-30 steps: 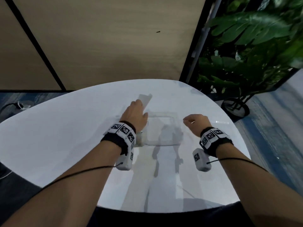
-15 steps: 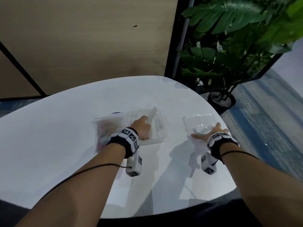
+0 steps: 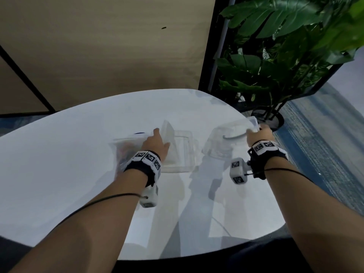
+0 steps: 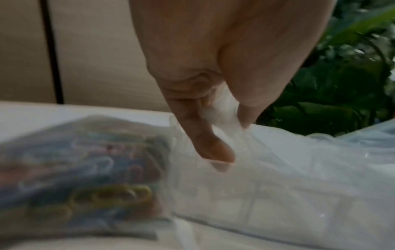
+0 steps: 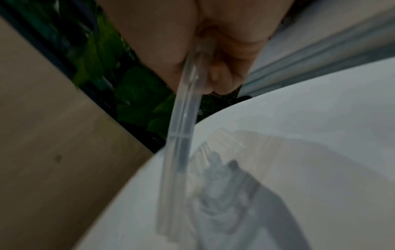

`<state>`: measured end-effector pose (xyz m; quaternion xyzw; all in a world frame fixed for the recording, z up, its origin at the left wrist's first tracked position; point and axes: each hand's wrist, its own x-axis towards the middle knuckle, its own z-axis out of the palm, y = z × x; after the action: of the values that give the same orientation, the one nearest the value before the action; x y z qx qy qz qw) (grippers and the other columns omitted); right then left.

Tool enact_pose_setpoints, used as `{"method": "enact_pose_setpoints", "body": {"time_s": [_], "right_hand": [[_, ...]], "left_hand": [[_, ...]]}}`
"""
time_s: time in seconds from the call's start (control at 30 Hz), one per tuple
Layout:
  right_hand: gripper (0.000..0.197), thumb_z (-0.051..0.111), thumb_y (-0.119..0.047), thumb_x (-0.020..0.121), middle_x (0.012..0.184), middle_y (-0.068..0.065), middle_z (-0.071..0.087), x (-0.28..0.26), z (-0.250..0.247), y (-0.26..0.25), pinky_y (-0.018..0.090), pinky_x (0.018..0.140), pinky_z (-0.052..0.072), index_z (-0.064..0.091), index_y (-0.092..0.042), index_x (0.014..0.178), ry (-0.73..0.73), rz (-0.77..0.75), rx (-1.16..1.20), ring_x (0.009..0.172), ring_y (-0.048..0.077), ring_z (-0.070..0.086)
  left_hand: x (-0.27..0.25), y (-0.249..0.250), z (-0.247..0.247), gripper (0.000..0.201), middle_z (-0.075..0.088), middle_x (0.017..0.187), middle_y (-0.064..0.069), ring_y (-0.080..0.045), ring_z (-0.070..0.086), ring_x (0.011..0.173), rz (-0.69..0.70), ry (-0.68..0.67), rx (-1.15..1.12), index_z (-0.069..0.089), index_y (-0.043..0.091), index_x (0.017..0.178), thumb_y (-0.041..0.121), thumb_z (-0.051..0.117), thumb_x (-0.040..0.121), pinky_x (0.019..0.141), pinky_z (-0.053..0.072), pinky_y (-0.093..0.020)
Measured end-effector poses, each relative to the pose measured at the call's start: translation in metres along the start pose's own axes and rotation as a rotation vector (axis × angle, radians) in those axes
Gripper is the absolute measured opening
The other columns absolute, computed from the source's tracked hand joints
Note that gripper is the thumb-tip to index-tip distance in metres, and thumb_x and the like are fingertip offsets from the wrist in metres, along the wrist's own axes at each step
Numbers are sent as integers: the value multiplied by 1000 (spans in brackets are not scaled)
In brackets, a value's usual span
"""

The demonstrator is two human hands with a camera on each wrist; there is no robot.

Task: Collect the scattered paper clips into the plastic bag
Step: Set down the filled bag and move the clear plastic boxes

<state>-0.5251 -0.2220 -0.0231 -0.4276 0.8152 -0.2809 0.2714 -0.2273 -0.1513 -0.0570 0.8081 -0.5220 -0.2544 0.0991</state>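
Note:
A clear plastic bag (image 3: pixel 129 143) lies on the white table (image 3: pixel 65 154), with several coloured paper clips (image 3: pixel 123 154) blurred inside its left part. My left hand (image 3: pixel 157 137) pinches a fold of the bag (image 4: pixel 278 169) between thumb and forefinger; the left wrist view shows the paper clips (image 4: pixel 102 182) under the film. My right hand (image 3: pixel 256 131) grips the corner of a clear plastic lid (image 3: pixel 224 142) and holds it tilted above the table's right side. In the right wrist view, the lid (image 5: pixel 181 135) is seen edge-on in my fingers (image 5: pixel 222 76).
A clear shallow plastic box (image 3: pixel 183 154) sits right of my left hand, partly under the bag. A potted plant (image 3: pixel 275 66) stands beyond the table's far right edge. A beige wall panel (image 3: pixel 118 46) lies behind. The table's rounded right edge is near my right hand.
My right hand went from lying flat on the clear lid to gripping its corner and lifting it. My left hand stayed at the bag.

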Motion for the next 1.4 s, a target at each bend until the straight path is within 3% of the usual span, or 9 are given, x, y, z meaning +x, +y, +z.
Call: {"method": "enact_pose_setpoints", "body": {"time_s": [0.13,0.23,0.43,0.63,0.83,0.93,1.07,1.2,1.4], "right_hand": [[36,57,-16,93,81,9,64,-14,10,-34,24,47,47,52,-10,128,-160,26,635,45,12,55],[23,59,-6,93,68,4,63,-45,19,-55,22,49,45,51,-17,111,-452,15,820,52,12,54],[49,67,11,80,71,8,60,-78,54,-50,26,55,40,49,-11,120,-790,40,657,50,12,57],[60,67,6,83,67,5,69,-74,68,-41,28,58,46,43,-10,136,-783,96,569,57,16,61],[70,59,15,83,76,19,64,-93,89,-39,29,51,45,29,-2,144,-848,126,430,54,21,54],[55,51,11,90,85,25,61,-104,96,-35,36,53,53,30,-8,137,-763,96,297,57,24,54],[39,67,-11,88,95,22,71,-109,95,-39,40,53,61,48,-17,121,-583,-69,-6,69,32,68],[51,67,-39,86,125,10,63,-104,96,-45,39,94,53,57,-19,132,-448,-344,-554,116,28,60],[49,72,-25,78,111,12,70,-95,111,-42,40,81,60,61,-29,125,-416,-172,-338,88,31,72]], "left_hand": [[-5,6,-2,47,73,95,-20,-32,72,63,-57,-119,-91,53,4,106,40,22,103,59,60,-34],[-3,6,-5,47,69,114,-20,-37,68,102,30,2,188,63,1,115,33,30,105,88,54,-38],[7,-14,-7,41,68,113,-14,-33,65,109,28,104,-40,65,7,115,22,79,79,90,53,-35],[8,-57,-41,16,75,81,-12,-19,66,60,-42,151,-531,76,11,103,9,66,91,60,58,-21],[6,-84,-55,27,73,82,-17,-34,71,73,-122,16,-664,72,0,107,20,57,99,82,62,-49],[-6,-75,-50,30,77,94,-16,-33,74,91,-47,-20,-549,75,6,104,33,66,93,92,59,-44],[-18,-61,-38,54,67,124,-11,-27,64,116,14,-53,-341,59,8,134,31,75,87,106,48,-36],[-15,-59,-27,62,70,121,-14,-27,65,114,-13,-28,-332,53,9,140,15,76,83,103,49,-34],[-11,-57,-31,56,67,130,-11,-27,63,121,-128,13,-360,63,6,130,20,80,79,103,49,-30]]}}
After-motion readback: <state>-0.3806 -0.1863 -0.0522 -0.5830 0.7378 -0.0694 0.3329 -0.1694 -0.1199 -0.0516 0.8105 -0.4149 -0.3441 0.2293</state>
